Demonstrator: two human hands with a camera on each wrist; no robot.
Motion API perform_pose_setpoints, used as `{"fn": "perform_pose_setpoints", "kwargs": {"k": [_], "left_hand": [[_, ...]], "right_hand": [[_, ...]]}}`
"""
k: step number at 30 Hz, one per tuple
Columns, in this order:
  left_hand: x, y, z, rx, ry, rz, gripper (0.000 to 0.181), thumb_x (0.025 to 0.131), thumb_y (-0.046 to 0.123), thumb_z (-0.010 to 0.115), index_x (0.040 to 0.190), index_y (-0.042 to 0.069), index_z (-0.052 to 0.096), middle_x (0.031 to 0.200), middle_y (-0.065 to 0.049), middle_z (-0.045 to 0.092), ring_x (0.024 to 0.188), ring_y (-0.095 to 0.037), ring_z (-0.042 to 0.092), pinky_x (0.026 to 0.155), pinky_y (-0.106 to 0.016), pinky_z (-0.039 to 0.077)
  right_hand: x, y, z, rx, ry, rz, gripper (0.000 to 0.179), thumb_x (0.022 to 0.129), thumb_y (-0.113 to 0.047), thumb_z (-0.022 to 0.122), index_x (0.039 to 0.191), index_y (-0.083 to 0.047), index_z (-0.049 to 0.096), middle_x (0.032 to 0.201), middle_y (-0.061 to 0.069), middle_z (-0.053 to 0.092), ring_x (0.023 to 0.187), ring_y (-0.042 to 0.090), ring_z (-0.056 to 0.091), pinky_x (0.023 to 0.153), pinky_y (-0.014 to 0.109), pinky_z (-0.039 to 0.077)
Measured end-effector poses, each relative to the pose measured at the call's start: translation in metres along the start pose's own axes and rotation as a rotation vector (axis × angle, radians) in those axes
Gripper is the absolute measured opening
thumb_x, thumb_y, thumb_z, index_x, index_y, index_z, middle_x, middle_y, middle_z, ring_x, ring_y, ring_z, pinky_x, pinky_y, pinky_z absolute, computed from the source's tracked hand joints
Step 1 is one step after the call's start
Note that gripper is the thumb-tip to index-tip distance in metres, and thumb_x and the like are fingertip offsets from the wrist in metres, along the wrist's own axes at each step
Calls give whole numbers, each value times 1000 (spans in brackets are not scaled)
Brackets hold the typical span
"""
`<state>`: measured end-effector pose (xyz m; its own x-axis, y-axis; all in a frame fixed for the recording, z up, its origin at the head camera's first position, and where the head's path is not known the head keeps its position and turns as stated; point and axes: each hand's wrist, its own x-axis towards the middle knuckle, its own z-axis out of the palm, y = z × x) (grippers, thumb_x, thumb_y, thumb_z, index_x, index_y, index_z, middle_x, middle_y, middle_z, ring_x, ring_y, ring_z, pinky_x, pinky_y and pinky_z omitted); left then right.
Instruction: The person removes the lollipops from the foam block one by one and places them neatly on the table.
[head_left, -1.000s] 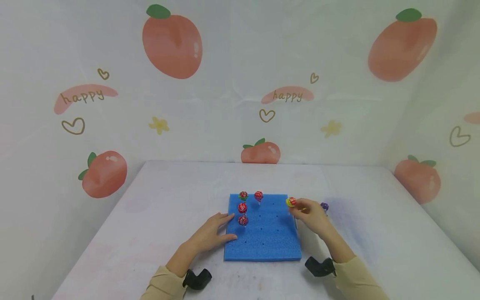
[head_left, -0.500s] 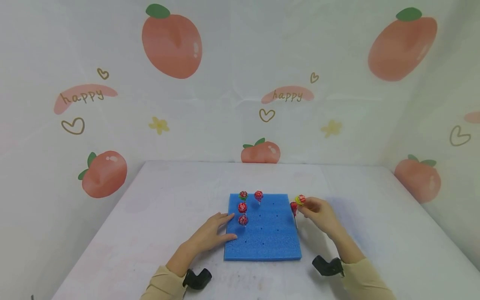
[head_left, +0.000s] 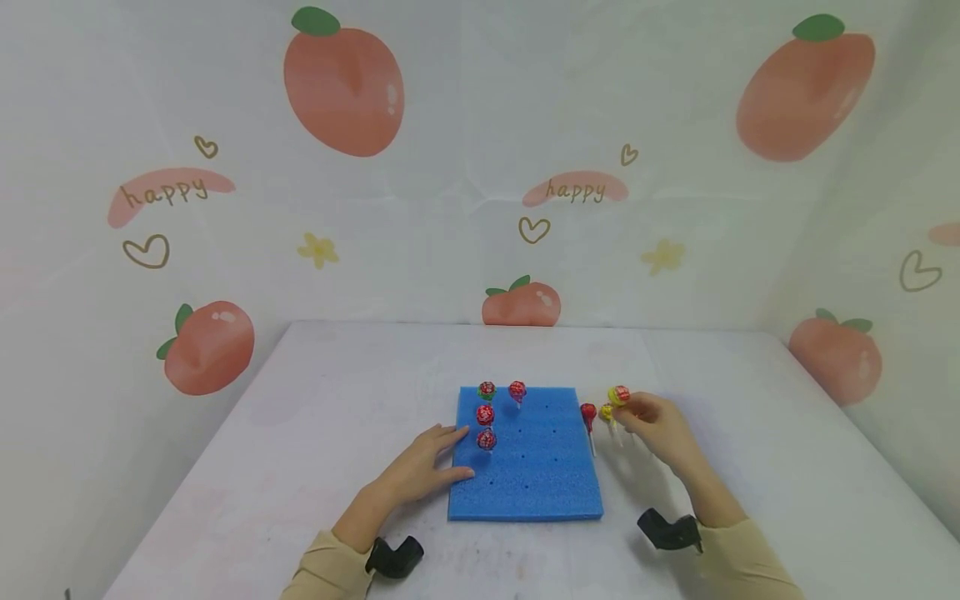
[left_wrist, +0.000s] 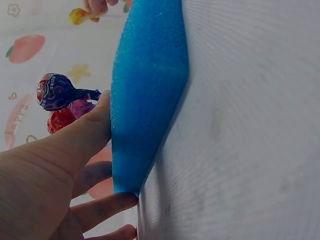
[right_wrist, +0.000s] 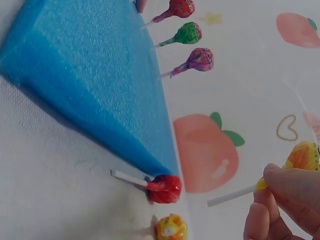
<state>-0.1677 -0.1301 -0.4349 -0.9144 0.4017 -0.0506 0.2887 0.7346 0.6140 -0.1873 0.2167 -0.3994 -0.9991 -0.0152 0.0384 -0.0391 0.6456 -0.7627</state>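
Note:
My left hand [head_left: 420,467] rests along the left edge of a blue foam board [head_left: 540,500], thumb and fingers touching its side. Several wrapped lollipops stand upright in the board, among them a green one [right_wrist: 189,34] and a pink one [right_wrist: 201,60] at the back. Right of the board, my right hand [head_left: 663,429] pinches a yellow-wrapped lollipop [right_wrist: 304,156] just below its head, its white stick pointing free. In the head view this hand is raised over the table, near a red lollipop [head_left: 588,412] and another yellow lollipop [head_left: 607,412] lying there.
Small holes [head_left: 522,457] dot the foam board in rows. A white cloth covers the table [head_left: 337,375], and a printed fruit backdrop [head_left: 450,167] rises behind it. Black wrist cameras [head_left: 395,557] sit at both cuffs.
My right hand has moved right, off the board's right edge, carrying the yellow lollipop. The red and yellow lollipops on the table have come into sight. My left hand stays put.

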Motion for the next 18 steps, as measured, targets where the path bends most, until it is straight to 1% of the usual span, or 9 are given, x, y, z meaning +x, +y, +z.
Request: {"fn": "perform_pose_setpoints", "kwargs": {"k": [3,6,11,15,18], "left_hand": [[0,0,0,-1,2,-4,67,84,39,66,139,8,44,143,-21,43,137,-43,29,109,-59,28],[0,0,0,-5,3,-10,67,84,40,66,139,8,44,143,-20,42,138,-43,29,109,-59,28],[0,1,0,-15,2,-10,68,84,40,66,140,8,43,143,-20,42,138,-43,28,110,-59,27],[0,1,0,-12,3,-6,68,84,40,66,139,8,44,143,-20,42,138,-43,28,110,-59,27],[0,1,0,-11,1,-10,67,84,40,66,139,8,44,143,-20,42,138,-42,28,110,-59,27]], "right_hand": [[-1,2,-3,-5,-2,13,28,90,-21,62,106,2,63,101,20,67,79,19,62,67,24,51],[-3,3,-7,-11,-1,18,29,90,-22,62,106,3,63,102,20,67,81,21,64,67,23,50],[-6,6,-11,-47,2,39,31,91,-22,59,110,3,62,107,21,65,86,21,61,69,22,48],[-7,10,-15,-70,0,64,37,92,-25,58,116,3,58,114,24,62,90,24,61,75,32,54],[-7,13,-17,-80,0,77,40,92,-28,57,117,4,57,116,26,61,89,26,62,78,39,55]]}}
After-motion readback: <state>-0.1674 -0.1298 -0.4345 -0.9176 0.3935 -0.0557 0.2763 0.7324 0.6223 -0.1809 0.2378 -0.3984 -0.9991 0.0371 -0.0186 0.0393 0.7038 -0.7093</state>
